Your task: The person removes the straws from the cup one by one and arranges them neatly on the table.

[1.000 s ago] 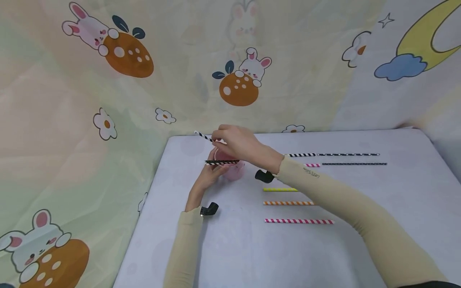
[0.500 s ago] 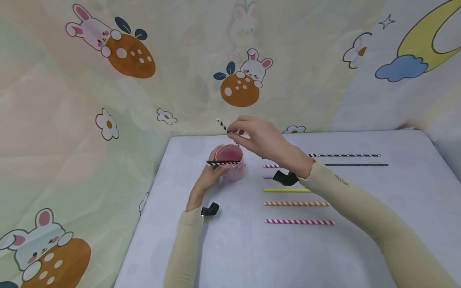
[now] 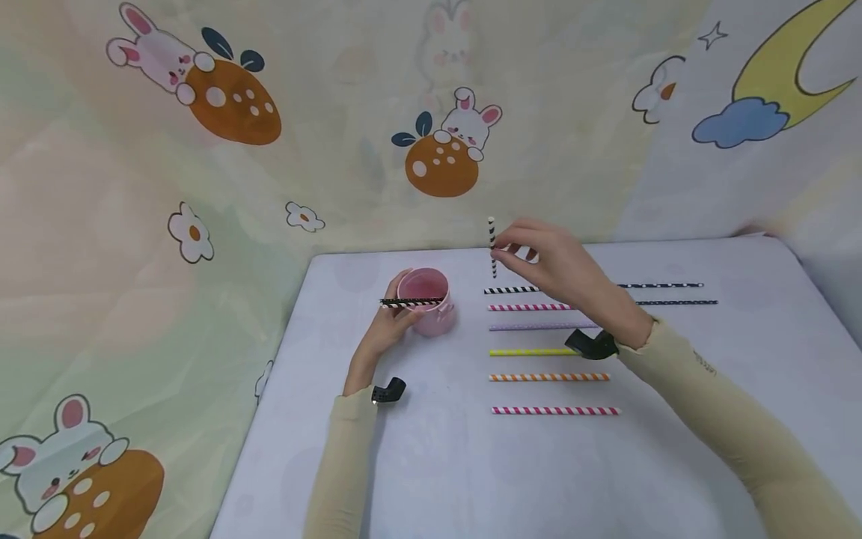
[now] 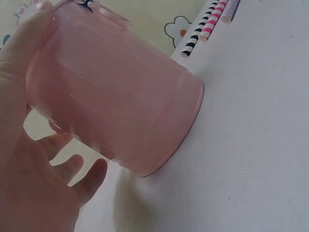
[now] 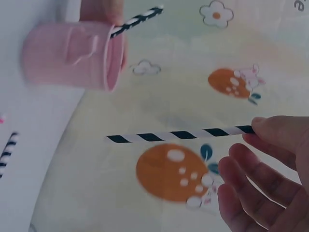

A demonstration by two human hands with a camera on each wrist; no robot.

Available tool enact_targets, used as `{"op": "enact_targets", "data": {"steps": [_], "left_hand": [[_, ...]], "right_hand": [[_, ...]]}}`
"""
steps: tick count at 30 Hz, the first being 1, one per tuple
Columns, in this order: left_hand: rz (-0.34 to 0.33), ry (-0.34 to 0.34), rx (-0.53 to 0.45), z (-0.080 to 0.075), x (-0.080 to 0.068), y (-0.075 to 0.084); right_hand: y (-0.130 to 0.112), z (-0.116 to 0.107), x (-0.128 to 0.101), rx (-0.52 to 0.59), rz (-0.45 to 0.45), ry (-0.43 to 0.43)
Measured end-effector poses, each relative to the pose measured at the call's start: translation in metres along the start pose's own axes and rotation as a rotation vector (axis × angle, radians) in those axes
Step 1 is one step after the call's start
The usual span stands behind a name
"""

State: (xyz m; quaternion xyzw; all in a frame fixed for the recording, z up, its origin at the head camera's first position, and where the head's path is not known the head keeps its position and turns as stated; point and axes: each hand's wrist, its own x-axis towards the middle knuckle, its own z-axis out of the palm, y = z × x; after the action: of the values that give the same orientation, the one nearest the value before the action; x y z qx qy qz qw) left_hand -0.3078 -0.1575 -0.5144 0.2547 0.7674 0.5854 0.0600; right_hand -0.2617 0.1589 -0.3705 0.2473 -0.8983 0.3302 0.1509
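Observation:
My left hand (image 3: 384,329) grips the pink cup (image 3: 439,320) on its left side, thumb at the front and fingers behind. Dark patterned straws (image 3: 408,302) lean out over the cup's mouth to the left; their lower ends are hidden. Between thumb and index finger, my right hand (image 3: 562,262) pinches one end region of a black-and-white striped paper straw (image 5: 159,137). That straw stands near upright in the head view, right of the cup and above the table. In the left wrist view the cup (image 4: 116,96) tilts, its base close to the white cloth.
Right of the cup, straws lie in rows: black-striped (image 3: 508,290), pink-striped (image 3: 528,308), purple (image 3: 532,327), yellow (image 3: 532,352), orange-striped (image 3: 548,377) and red-striped (image 3: 555,411). Farther right lie two black dotted straws (image 3: 673,302). A printed cloth (image 3: 323,150) hangs behind the table.
My right hand has moved right, away from over the cup, carrying the striped straw, which has swung from slanted to near upright. My left hand and the cup stay in place.

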Motion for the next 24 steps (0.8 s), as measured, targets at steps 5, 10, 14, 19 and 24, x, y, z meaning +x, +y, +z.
{"op": "enact_targets", "data": {"steps": [5, 10, 14, 19, 24], "left_hand": [[0.001, -0.001, 0.007, -0.001, 0.001, 0.001], [0.011, -0.001, -0.003, -0.001, 0.0, -0.001], [0.01, -0.007, -0.012, -0.001, 0.0, -0.002], [0.011, -0.005, -0.012, -0.001, 0.001, -0.002], [0.011, -0.004, -0.022, -0.001, 0.001, -0.003]], "right_hand": [[0.027, -0.019, -0.023, -0.048, 0.032, 0.026], [0.043, -0.037, -0.045, -0.143, 0.107, -0.057], [0.056, -0.046, -0.062, -0.229, 0.133, -0.161], [0.071, -0.055, -0.079, -0.336, 0.084, -0.266], [0.081, -0.061, -0.09, -0.382, 0.098, -0.364]]}}
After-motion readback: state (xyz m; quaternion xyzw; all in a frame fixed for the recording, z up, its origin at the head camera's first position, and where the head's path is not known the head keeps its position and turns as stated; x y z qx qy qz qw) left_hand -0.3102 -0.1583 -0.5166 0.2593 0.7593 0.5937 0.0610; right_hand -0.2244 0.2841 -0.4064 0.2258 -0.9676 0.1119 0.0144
